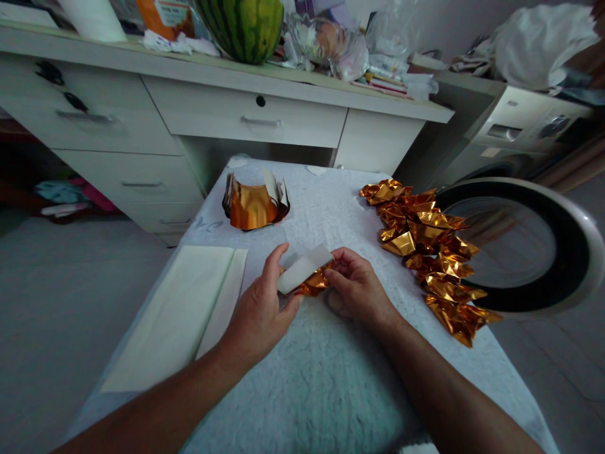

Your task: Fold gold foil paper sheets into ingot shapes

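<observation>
Over the middle of the cloth-covered table, both my hands hold a piece of gold foil paper [316, 281] with a white back, partly folded into a narrow strip. My left hand [261, 304] has its left end between thumb and fingers, the index finger raised along the edge. Thumb and fingertips of my right hand [360, 285] pinch the right end. Some fingertips are hidden behind the paper. Farther back stands a stack of curved gold foil sheets [253, 207]. Folded gold foil pieces [418, 233] form a pile to the right of my hands.
Pale paper sheets [174, 309] lie at the table's left. Behind the table is a white desk [302, 123] with drawers, bearing a watermelon [243, 28] and plastic bags. A washing machine's open round door [562, 252] stands close to the right edge, beside the foil pile.
</observation>
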A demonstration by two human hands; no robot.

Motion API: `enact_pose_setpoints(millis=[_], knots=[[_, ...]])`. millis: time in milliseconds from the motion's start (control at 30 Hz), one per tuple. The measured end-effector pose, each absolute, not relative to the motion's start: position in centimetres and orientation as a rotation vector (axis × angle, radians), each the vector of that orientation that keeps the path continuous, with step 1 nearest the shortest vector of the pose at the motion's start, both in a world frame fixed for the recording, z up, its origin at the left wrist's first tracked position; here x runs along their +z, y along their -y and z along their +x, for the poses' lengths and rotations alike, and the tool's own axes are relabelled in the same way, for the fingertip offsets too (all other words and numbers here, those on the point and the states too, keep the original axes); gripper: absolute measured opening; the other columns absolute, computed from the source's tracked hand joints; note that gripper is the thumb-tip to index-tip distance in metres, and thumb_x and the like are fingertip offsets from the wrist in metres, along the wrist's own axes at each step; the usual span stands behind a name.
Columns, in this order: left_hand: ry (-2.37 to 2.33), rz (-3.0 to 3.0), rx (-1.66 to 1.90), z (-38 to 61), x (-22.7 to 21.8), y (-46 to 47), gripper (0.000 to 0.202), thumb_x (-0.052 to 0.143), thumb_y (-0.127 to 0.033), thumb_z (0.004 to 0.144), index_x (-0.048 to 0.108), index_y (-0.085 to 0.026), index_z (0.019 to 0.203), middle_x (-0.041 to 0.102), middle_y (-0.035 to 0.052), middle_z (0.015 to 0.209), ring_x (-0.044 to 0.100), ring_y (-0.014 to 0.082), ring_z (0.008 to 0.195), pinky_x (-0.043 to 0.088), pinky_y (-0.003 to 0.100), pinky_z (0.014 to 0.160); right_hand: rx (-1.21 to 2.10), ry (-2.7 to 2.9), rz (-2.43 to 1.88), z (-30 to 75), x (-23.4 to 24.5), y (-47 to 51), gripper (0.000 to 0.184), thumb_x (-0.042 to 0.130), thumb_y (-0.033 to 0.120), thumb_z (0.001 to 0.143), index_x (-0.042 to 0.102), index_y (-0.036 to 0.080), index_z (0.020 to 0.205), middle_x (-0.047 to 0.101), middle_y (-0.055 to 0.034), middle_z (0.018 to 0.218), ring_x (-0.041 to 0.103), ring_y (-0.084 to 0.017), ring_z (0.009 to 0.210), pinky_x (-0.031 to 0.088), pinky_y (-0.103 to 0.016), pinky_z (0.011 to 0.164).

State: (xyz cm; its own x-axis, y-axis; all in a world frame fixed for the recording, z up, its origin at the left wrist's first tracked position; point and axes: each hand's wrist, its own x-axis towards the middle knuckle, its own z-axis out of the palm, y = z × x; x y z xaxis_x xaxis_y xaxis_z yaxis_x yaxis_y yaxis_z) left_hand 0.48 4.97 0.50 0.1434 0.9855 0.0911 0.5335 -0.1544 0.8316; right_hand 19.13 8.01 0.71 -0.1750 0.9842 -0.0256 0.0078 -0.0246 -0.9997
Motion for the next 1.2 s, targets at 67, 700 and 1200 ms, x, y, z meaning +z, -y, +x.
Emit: enact_pose_setpoints(millis=[67, 700, 1200], knots=[[-1.401, 1.652, 1.020, 0.4, 0.7, -5.1, 0.074, 0.062, -0.020, 0.082, 0.026, -0.028, 0.146, 0.060, 0.0036, 0.101, 0.063, 0.0212, 0.090, 0.050, 0.041, 0.086, 1.410, 1.258, -1.099, 19.3, 0.8, -8.0, 0.021, 0.071, 0.030, 0.076, 0.055, 0.020, 0.085, 0.062, 0.0023, 0.074, 0.058, -0.012, 0.065, 0.046, -0.025, 0.064], [-1.228, 1.147, 1.205, -0.2, 2.2, -5.4, 0.039, 0.058, -0.030, 0.091, 0.049, -0.026, 0.128, 0.065, -0.0040, 0.080, 0.061, 0.0145, 0.077, 0.045, 0.029, 0.077, 1.666, 1.229, -1.014, 19.7, 1.5, -7.0, 0.031, 0.080, 0.036, 0.075, 0.057, 0.020, 0.088, 0.058, 0.0042, 0.070, 0.047, -0.007, 0.054, 0.034, -0.019, 0.048], [-1.224, 1.375, 1.203, 0.2, 1.3, -5.5, 0.011, 0.057, -0.026, 0.090, 0.060, -0.022, 0.100, 0.062, 0.0012, 0.102, 0.061, 0.0156, 0.093, 0.050, 0.028, 0.080, 1.536, 1.265, -1.132, 19.3, 1.1, -6.8, 0.030, 0.078, 0.037, 0.075, 0.057, 0.019, 0.086, 0.054, 0.0072, 0.061, 0.038, -0.005, 0.043, 0.028, -0.019, 0.043]])
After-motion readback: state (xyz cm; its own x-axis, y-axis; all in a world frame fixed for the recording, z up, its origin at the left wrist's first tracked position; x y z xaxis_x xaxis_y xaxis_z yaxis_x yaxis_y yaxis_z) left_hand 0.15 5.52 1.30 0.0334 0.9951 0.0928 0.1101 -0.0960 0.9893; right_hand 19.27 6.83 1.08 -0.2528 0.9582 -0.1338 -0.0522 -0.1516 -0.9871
